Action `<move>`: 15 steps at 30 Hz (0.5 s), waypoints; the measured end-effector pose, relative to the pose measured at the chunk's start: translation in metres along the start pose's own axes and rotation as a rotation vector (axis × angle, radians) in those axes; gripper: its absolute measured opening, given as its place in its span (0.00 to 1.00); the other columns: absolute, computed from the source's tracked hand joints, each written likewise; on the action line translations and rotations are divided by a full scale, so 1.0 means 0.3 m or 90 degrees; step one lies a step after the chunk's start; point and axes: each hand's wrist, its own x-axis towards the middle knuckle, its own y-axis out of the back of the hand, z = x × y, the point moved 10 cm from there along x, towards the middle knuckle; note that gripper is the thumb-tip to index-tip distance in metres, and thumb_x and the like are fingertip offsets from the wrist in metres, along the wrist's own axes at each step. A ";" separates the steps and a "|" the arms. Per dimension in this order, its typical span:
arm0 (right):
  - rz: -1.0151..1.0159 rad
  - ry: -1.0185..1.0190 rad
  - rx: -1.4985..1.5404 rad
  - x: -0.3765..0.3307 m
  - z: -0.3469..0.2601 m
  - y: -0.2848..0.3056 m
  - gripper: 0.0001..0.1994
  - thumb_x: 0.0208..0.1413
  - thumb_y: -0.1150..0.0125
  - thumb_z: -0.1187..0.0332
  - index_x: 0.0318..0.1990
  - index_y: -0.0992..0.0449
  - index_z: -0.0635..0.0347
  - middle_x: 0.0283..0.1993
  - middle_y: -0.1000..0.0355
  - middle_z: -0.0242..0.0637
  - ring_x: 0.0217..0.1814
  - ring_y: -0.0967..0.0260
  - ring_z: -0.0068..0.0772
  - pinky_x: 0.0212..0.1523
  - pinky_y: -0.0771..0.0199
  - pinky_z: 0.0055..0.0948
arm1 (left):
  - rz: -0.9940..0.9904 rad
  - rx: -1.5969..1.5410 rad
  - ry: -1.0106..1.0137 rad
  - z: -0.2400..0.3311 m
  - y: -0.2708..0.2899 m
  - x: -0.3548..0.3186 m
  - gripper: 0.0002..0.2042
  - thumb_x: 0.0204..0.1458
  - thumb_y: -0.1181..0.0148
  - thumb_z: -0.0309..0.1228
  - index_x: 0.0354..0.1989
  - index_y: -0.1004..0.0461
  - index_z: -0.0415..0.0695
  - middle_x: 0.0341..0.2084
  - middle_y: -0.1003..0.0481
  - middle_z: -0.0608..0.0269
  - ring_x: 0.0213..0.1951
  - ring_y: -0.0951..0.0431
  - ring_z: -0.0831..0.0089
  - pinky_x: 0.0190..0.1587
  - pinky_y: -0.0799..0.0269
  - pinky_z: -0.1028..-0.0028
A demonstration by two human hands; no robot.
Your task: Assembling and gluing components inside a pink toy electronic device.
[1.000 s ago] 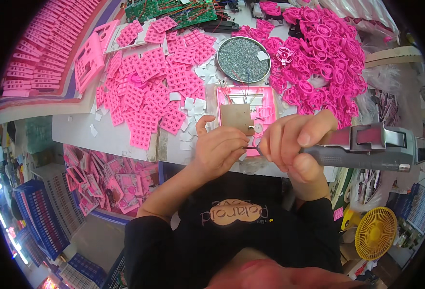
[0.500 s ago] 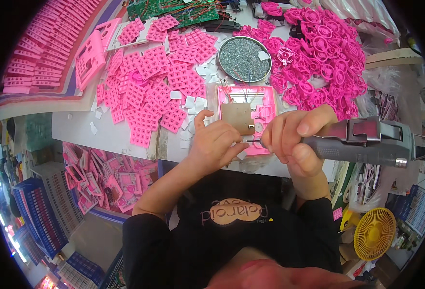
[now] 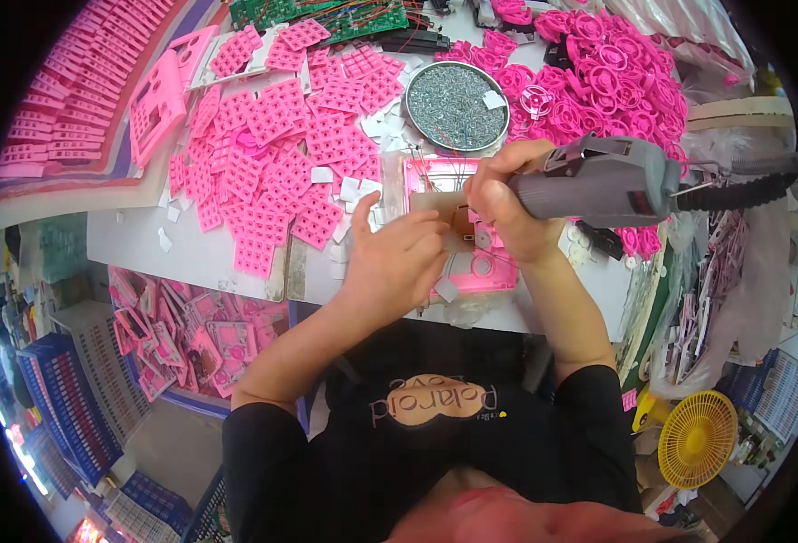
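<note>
Gripping a grey power screwdriver (image 3: 598,185) whose long axis lies sideways, the right hand (image 3: 507,204) aims its tip leftward at a pink housing (image 3: 471,262) on the bench (image 3: 209,253), while the left hand (image 3: 394,262), fingers loosely curled, steadies the housing's small brown board (image 3: 444,213)

Black short-sleeved shirt (image 3: 435,452), seemingly printed front

I'm looking at a small assembly workshop, white bench (image 3: 200,253) heaped with pink plastic keypads (image 3: 272,154), pink rings (image 3: 598,63), a round tin of screws (image 3: 458,104), circuit boards (image 3: 326,14), blue crates (image 3: 73,398) below, grey electric screwdriver (image 3: 598,181)
</note>
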 end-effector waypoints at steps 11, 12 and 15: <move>-0.040 0.013 -0.043 -0.010 0.022 -0.009 0.13 0.60 0.40 0.75 0.48 0.37 0.59 0.26 0.32 0.38 0.24 0.36 0.26 0.32 0.27 0.35 | 0.009 0.005 0.008 -0.017 -0.041 -0.039 0.07 0.52 0.34 0.28 0.37 0.26 0.49 0.47 0.19 0.70 0.57 0.23 0.73 0.68 0.56 0.46; -0.042 0.015 -0.051 -0.012 0.021 -0.009 0.13 0.60 0.40 0.75 0.48 0.37 0.59 0.26 0.32 0.38 0.24 0.36 0.26 0.32 0.27 0.35 | 0.011 0.004 0.010 -0.018 -0.041 -0.039 0.07 0.52 0.34 0.28 0.37 0.26 0.49 0.46 0.19 0.70 0.57 0.23 0.73 0.68 0.55 0.46; -0.039 0.008 -0.051 -0.017 0.019 -0.012 0.13 0.60 0.40 0.75 0.47 0.37 0.59 0.26 0.31 0.38 0.24 0.36 0.26 0.32 0.27 0.35 | 0.018 0.000 0.015 -0.022 -0.041 -0.041 0.07 0.52 0.34 0.28 0.36 0.27 0.49 0.46 0.19 0.70 0.56 0.22 0.73 0.67 0.55 0.47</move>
